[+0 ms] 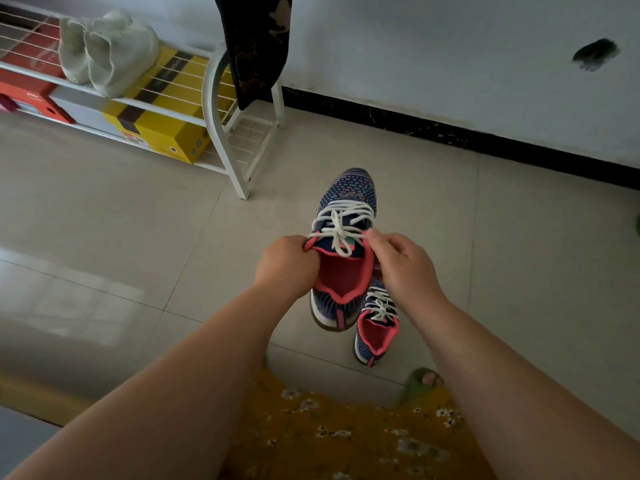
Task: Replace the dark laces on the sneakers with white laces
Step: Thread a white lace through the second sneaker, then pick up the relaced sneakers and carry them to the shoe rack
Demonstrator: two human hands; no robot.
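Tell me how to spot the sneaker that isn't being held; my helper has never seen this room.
Start at the white shoe rack by the wall, then come down the tiled floor toward the person. Below the held sneaker lies the second sneaker. It alone rests on the floor, untouched, white-laced.

1. The held sneaker (343, 244) is hanging above the floor (485, 271), toe pointing away from the person.
2. The left hand (285, 265) is gripping the held sneaker's left collar edge; the right hand (403, 261) is pinching at its right side, seemingly on the lace (341, 225).
3. The second sneaker (375, 327) is lying on the floor just below and right of the held sneaker.
4. The shoe rack (221, 133) is standing behind and left of the held sneaker.
5. A pair of shoes (107, 50) is sitting on the rack's upper shelf, boxes (162, 129) beneath.
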